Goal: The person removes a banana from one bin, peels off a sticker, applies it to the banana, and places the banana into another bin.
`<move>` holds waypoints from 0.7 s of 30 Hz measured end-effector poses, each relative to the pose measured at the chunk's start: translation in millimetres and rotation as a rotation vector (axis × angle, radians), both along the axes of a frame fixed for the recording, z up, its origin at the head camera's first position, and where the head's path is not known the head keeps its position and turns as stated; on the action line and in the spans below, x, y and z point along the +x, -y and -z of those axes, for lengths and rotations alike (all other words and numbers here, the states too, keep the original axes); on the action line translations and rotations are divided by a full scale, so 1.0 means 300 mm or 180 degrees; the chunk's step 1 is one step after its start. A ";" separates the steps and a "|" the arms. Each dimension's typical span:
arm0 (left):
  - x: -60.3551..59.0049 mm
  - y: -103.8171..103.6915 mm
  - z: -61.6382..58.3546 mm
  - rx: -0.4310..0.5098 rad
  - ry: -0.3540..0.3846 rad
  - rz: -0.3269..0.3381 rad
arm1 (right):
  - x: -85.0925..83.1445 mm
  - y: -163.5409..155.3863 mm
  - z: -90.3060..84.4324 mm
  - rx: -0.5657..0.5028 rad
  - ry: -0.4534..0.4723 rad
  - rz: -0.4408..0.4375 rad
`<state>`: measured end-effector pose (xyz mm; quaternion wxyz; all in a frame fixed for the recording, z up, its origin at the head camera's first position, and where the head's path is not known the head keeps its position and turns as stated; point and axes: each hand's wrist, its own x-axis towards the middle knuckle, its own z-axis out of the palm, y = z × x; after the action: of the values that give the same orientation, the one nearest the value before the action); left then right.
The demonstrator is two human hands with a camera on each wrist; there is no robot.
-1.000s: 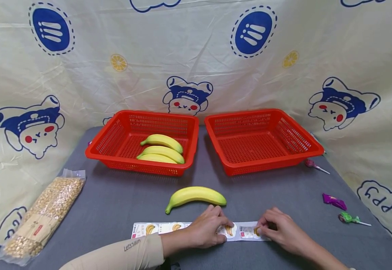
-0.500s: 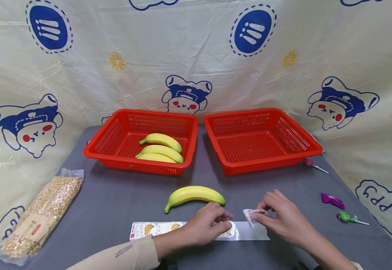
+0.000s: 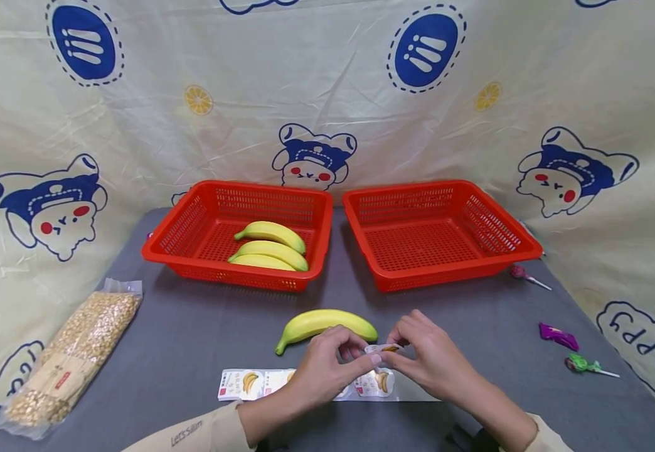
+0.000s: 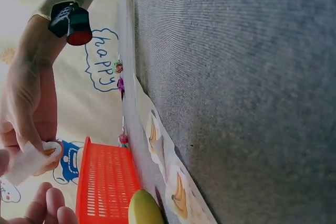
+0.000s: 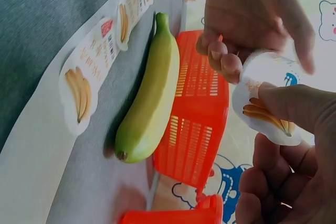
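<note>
My right hand pinches a peeled sticker with a banana picture, thumb on its printed face. Beside it, my left hand has its thumb and fingers apart, fingertips right at the sticker's edge in the right wrist view. Below both hands lies a strip of banana stickers, its right end bare backing; the left arm covers part of it. A single yellow banana, greenish at its ends, lies just behind the hands on the grey cloth.
At the back left, a red basket holds several bananas. Another red basket stands to its right. A bag of corn kernels lies at left. Lollipops and a purple-wrapped candy lie along the right side.
My right hand has peeled the end sticker off the strip, lifted it and carried it left. My left hand has risen off the strip to meet it.
</note>
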<state>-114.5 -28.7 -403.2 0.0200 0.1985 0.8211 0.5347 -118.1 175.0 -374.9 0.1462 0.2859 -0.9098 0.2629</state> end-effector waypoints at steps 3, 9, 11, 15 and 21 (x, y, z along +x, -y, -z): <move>0.001 0.010 0.004 0.0058 -0.0168 -0.0037 | -0.001 0.008 0.003 -0.0046 0.0036 -0.0062; -0.004 0.043 0.016 0.0174 -0.0319 -0.0017 | -0.002 0.012 0.017 -0.0213 0.0368 -0.0154; -0.008 0.054 0.021 0.0147 -0.0365 -0.0028 | -0.005 0.018 0.028 -0.0306 0.0574 -0.0152; -0.023 0.080 0.024 -0.0034 -0.0503 -0.0132 | -0.022 0.040 0.053 -0.0479 0.0933 -0.0119; -0.071 0.125 0.014 -0.0469 -0.0613 -0.0316 | -0.074 0.085 0.076 -0.0479 0.1215 0.0074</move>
<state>-135.9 -66.3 -407.5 -0.0709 0.2059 0.8651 0.4518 -140.4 149.6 -397.6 -0.0049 0.2087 -0.9020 0.3778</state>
